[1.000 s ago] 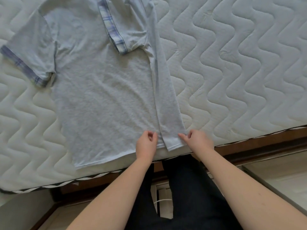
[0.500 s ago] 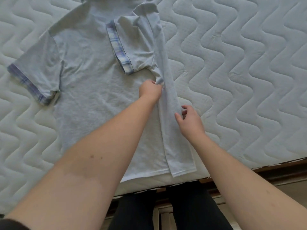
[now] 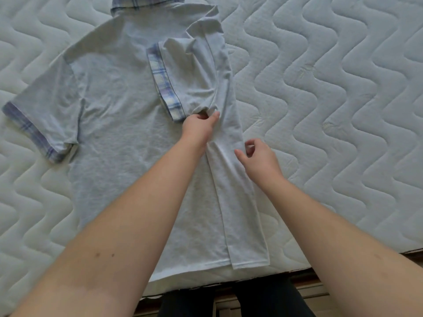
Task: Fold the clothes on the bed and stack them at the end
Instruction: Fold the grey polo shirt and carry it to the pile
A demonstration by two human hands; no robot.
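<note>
The shirt point(image 3: 119, 133) lay flat on the mattress point(image 3: 332, 110), right side folded in. The left hand point(image 3: 199, 126) pinched the folded sleeve point(image 3: 194, 74); the right hand point(image 3: 258, 156) hovered loosely curled, holding nothing. Best practice: tension the fold edge straight, then flatten it.

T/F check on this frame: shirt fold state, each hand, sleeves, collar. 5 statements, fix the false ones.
1. The right side of the grey shirt is folded in over the body. True.
2. The left hand lies flat and open on the mattress. False: it pinches shirt fabric just below the folded-in sleeve.
3. The right hand grips the hem. False: it hovers over the folded strip, fingers loosely curled, holding nothing.
4. The other sleeve is spread out flat, not folded in. True.
5. The collar is plain grey. False: it is plaid.
</note>
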